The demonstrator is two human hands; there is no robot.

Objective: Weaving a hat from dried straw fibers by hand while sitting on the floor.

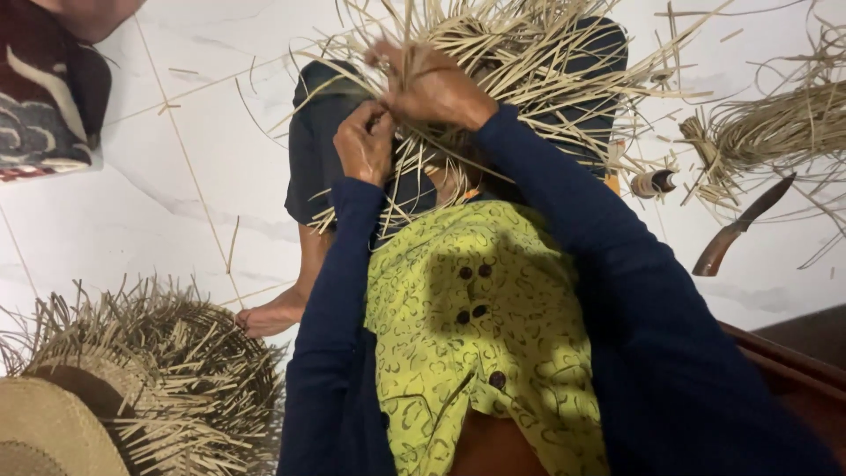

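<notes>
My left hand (364, 141) and my right hand (432, 85) are both closed on thin pale straw strips (493, 48) of a half-woven piece resting on my lap. The loose strip ends fan out in all directions above and around my hands. My right hand sits higher, gripping a bunch of strips; my left pinches strips just below it. Dark blue sleeves cover both arms, over a yellow-green patterned top (476, 326).
A stack of woven straw hats (132, 379) with loose ends lies at the lower left. A curved knife with a wooden handle (736, 231), a small spool (652, 183) and a bundle of straw (775, 128) lie on the white tiled floor at the right. My bare foot (269, 317) rests on the tiles.
</notes>
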